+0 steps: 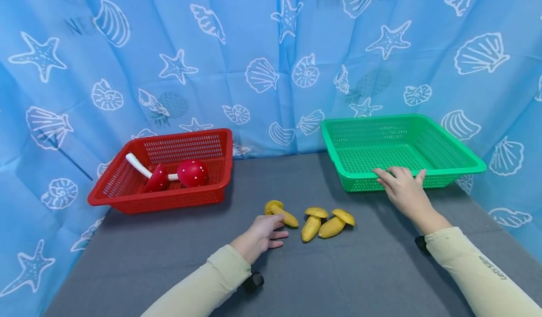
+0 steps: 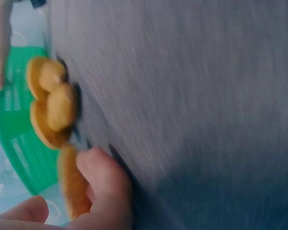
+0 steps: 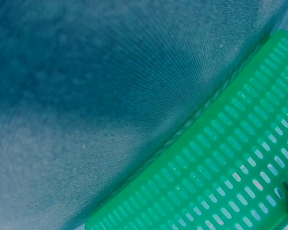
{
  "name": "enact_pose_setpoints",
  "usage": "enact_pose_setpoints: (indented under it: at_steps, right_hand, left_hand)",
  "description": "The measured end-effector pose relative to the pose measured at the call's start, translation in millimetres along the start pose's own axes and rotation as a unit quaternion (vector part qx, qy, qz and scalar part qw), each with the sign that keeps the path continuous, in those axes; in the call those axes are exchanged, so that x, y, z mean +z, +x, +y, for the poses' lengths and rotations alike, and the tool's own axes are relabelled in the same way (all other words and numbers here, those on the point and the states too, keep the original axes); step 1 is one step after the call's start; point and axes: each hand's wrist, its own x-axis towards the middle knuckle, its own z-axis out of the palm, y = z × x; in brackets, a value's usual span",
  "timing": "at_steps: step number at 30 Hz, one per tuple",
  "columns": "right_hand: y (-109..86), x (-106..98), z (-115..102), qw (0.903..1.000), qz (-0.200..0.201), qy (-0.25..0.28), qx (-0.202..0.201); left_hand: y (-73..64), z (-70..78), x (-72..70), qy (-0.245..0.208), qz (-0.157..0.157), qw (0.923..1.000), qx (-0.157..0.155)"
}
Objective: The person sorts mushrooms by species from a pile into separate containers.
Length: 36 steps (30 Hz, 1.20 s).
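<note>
My left hand (image 1: 264,233) reaches over the near side of a yellow toy mushroom (image 1: 286,219), the leftmost of three on the grey cloth. Its fingers are spread. In the left wrist view, that mushroom (image 2: 73,184) shows between the thumb and the fingers. Just to the right lie a second yellow mushroom (image 1: 311,227) and a third (image 1: 333,227), close together with caps pointing away. My right hand (image 1: 404,192) is at the front rim of the green basket (image 1: 351,183), fingers loosely extended over the edge. The right wrist view shows only the basket's slotted wall (image 3: 216,163) and the cloth.
At the back left stands a red basket (image 1: 169,199) with two red toy mushrooms, white-spotted and white-stemmed, one a leaning mushroom (image 1: 157,178), the other a lying mushroom (image 1: 192,172). A blue shell-print curtain (image 1: 262,35) hangs right behind both baskets. Grey cloth (image 1: 330,279) covers the table.
</note>
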Motion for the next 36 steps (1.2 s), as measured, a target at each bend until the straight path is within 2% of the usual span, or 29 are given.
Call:
enact_pose_setpoints:
  at_steps: [3, 6, 13, 18, 25, 36]
  right_hand:
    - [1.8, -0.1, 0.0, 1.0, 0.004, 0.006, -0.005]
    - [3.0, 0.0, 0.2, 0.9999, 0.009, 0.007, -0.007]
    - [3.7, -0.2, -1.6, 1.0, 0.008, -0.002, -0.004]
    - [4.6, -0.1, -4.3, 1.0, 0.005, -0.008, 0.003]
    - [3.6, 0.0, -2.9, 0.9999, 0.01, -0.006, -0.001]
    - [-0.3, -1.0, -2.0, 0.9999, -0.007, -0.01, 0.008]
  left_hand:
    - [5.9, 5.6, -2.6, 0.001, 0.012, 0.9996, -0.024]
    - [8.7, 9.4, -3.7, 0.008, 0.014, 0.9993, -0.034]
    - [9.5, 12.6, -5.2, 0.005, 0.02, 0.9996, -0.019]
    - [8.4, 19.1, -7.7, -0.028, -0.007, 0.9995, -0.011]
    - [5.1, 36.1, -6.1, -0.073, -0.044, 0.9964, -0.001]
    - [5.4, 63.2, 8.6, -0.067, -0.074, 0.9947, 0.024]
